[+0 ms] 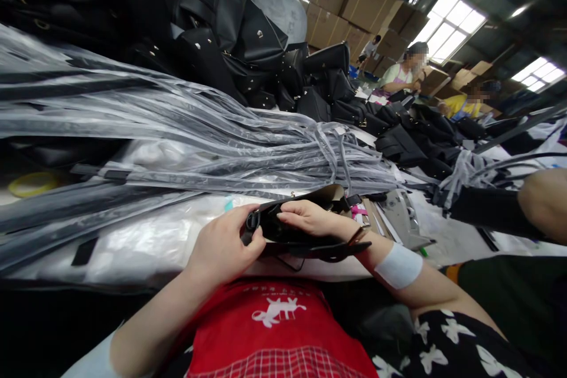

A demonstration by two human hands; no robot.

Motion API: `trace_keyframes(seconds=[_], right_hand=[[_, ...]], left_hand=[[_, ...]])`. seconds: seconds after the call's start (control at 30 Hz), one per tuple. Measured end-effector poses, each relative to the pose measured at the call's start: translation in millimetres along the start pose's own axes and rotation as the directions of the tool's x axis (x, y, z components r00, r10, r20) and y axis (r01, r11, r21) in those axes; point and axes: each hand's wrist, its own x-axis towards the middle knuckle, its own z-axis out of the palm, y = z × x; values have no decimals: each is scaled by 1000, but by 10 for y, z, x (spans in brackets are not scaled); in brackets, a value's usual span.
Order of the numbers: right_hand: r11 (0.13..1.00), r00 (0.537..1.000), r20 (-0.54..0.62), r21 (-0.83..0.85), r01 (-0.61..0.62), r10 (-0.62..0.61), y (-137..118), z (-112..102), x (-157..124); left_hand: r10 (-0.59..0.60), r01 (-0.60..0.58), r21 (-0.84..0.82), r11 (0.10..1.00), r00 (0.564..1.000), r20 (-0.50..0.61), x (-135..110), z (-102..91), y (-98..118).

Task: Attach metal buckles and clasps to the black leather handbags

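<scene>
A black handbag (319, 251) lies in front of me at the table's edge, its mouth open toward me. My left hand (228, 239) grips the bag's left end, fingers on the far side and thumb on the near side. My right hand (310, 217) reaches into the opening, with its fingertips against the dark inside. Whether those fingers hold anything small I cannot make out. Just beyond the bag runs a long bundle of straps in clear plastic sleeves (266, 156).
Black bags (252, 29) are heaped behind the straps. A yellow tape roll (33, 184) lies at the left, clear plastic bags (146, 242) nearer me. A grey metal tool (401, 215) sits right of the bag. People (398, 77) work farther back; another person's arm (544, 204) is at right.
</scene>
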Motion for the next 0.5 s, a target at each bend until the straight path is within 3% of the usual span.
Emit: trace_keyframes(seconds=[0.1, 0.23, 0.3, 0.4, 0.5], right_hand=[[1000, 1000, -8, -5, -1, 1, 22, -7, 11], [973, 994, -104, -229, 4, -29, 41, 19, 70], [966, 988, -152, -256, -40, 0, 12, 29, 87], [995, 995, -12, -11, -99, 99, -74, 14, 92], [978, 981, 177, 174, -115, 83, -146, -11, 99]], left_hand=[[-17, 17, -8, 1000, 1000, 2, 13, 11, 22], [-4, 3, -20, 1000, 1000, -6, 25, 18, 15], [13, -13, -34, 999, 1000, -11, 26, 21, -1], [13, -14, -54, 998, 1000, -15, 27, 26, -17], [13, -15, -63, 998, 1000, -20, 34, 35, -24]])
